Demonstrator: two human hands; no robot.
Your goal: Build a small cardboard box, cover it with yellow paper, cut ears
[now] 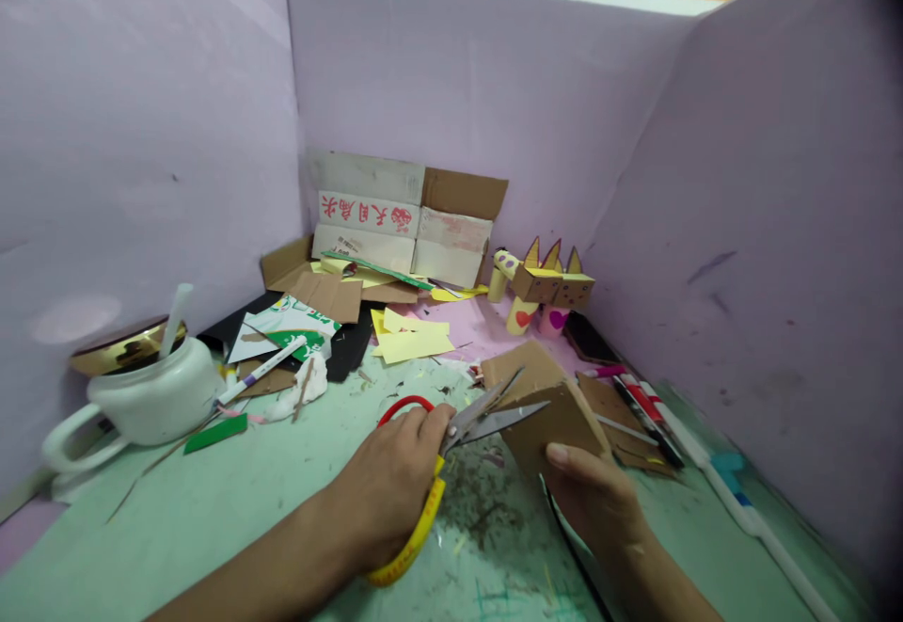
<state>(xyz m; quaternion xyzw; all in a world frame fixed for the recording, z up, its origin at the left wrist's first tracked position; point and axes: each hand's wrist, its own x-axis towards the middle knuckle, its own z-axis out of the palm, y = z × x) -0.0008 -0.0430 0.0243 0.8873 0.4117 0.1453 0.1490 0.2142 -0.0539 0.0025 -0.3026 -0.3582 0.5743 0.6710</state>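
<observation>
My left hand point(395, 476) is closed on a pair of scissors point(469, 426) with one red and one yellow handle loop. The blades are spread and point right, at the edge of a folded piece of brown cardboard point(550, 429). My right hand point(599, 495) grips that cardboard from its near right side, the thumb pressed on its face. How far the blades reach into the cardboard I cannot tell. Under the blades, dark smudges and small scraps mark the green table surface point(317, 486).
A white mug point(155, 401) stands at left beside a marker point(272, 368) and a green strip point(215, 434). Yellow paper point(413, 338) and a flattened printed carton point(367, 213) are behind. Small cardboard animal figures point(540, 285), a phone point(591, 338) and pens point(647, 410) line the right. Purple panels point(458, 86) enclose the table.
</observation>
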